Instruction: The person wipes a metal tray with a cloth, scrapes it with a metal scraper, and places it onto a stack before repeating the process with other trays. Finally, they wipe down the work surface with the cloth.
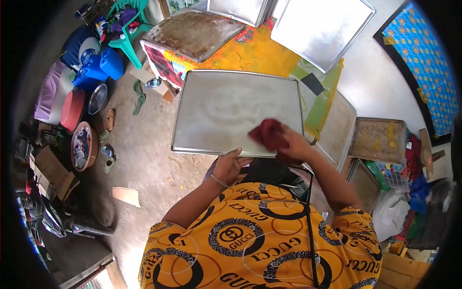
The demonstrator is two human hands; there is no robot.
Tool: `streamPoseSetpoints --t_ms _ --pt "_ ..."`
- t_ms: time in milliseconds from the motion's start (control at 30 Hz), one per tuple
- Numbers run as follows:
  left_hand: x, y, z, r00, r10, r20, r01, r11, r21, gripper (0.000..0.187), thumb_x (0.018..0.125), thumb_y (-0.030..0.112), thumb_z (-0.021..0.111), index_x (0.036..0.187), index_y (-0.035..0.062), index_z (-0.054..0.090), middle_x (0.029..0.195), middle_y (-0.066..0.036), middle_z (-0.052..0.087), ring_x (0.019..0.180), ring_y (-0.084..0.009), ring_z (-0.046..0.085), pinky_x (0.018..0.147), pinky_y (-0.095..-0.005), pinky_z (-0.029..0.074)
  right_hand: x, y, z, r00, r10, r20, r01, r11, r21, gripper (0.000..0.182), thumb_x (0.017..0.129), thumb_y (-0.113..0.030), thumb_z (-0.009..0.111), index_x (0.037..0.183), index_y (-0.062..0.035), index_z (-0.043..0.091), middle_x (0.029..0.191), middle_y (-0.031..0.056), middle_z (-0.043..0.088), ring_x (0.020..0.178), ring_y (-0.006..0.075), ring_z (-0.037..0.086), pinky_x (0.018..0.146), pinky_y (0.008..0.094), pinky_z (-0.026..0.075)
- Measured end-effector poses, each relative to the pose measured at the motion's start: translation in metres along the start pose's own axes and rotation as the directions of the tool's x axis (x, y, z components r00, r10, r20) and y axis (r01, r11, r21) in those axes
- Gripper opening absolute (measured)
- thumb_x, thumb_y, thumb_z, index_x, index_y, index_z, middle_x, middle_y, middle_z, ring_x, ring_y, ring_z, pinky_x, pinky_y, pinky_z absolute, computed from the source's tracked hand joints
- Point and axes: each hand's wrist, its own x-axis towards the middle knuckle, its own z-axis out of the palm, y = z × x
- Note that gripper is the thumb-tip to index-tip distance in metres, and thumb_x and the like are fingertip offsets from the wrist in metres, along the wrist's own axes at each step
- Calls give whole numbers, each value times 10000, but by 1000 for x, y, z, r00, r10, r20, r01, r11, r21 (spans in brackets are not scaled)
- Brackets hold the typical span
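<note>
A shiny rectangular metal baking tray (226,106) is in front of me, its far part over the table. My left hand (229,166) grips the tray's near edge, thumb on top and the other fingers underneath. In my right hand (297,145) is a bunched dark red cloth (267,134), which lies against the tray's surface near its right front corner. Slightly blurred, the cloth hides that part of the tray. Faint cloudy streaks show on the metal.
A yellow-covered table (260,50) carries a brown-stained tray (195,32) and a bright, clean-looking tray (322,29). More trays (378,139) stand at right. On the left floor are basins (72,108), blue jugs (111,62), slippers (138,103) and a green chair (130,36).
</note>
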Motion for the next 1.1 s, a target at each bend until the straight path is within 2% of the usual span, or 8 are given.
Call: streamPoseSetpoints --t_ms 100,200,300,400,500,600,967,1100 --pt "3 -1 -5 997 -77 18 79 993 -86 283 939 71 476 1177 -61 400 1159 -241 528 1047 -373 580 945 -471 487 -28 -35 -10 994 -103 27 96 977 189 510 681 -129 673 1179 -53 586 1238 220 541 1125 336 541 971 360 431" --pt "3 1 -4 998 -62 21 63 998 -31 324 951 106 465 1209 -65 368 1173 -250 520 1074 -378 563 967 -462 471 -48 -27 -43 954 212 212 -283 870 404 396 692 -93 683 1078 -17 639 1011 136 666 937 235 644 851 323 503" --pt "2 0 1 999 -40 5 40 998 57 342 960 131 459 1228 -59 365 1191 -254 514 1112 -375 542 990 -451 454 -47 13 -50 873 487 -11 -312 575 756 352 714 -73 659 1051 25 635 863 86 680 773 160 651 714 299 531" --pt "5 -4 -3 998 -58 23 57 996 65 329 959 129 462 1228 -46 386 1211 -246 508 1126 -365 535 995 -448 448 -5 51 -57 719 642 -267 -370 678 635 361 735 -166 667 1062 -13 644 905 139 679 793 226 659 711 346 520" --pt "3 -2 -2 996 -90 19 88 992 94 318 958 123 463 1223 -44 401 1217 -237 510 1132 -352 534 995 -443 448 55 84 -38 809 466 -358 -492 871 22 494 777 -310 654 1199 -62 586 1138 225 601 1001 344 610 856 427 487" --pt "-13 6 15 986 -147 -73 160 961 227 347 952 162 492 1245 -5 407 1232 -241 513 1178 -358 502 1029 -487 377 120 65 -14 780 424 -460 -599 719 -352 647 802 -463 599 1332 -113 479 1366 275 396 1215 437 436 1021 466 366" --pt "-4 0 7 996 -72 -60 79 988 132 337 927 105 528 1202 -37 396 1170 -192 507 1112 -361 537 976 -422 463 328 -77 42 987 32 -156 -86 932 -352 552 797 -438 603 1225 -91 568 1438 239 302 1279 420 341 1061 487 292" --pt "-13 7 5 997 -82 -2 81 975 208 315 922 91 528 1186 -27 403 1152 -190 517 1076 -346 561 978 -419 469 330 -120 47 980 -190 62 198 963 -184 392 718 -295 645 1043 -76 639 1235 192 517 1155 358 482 959 438 415"
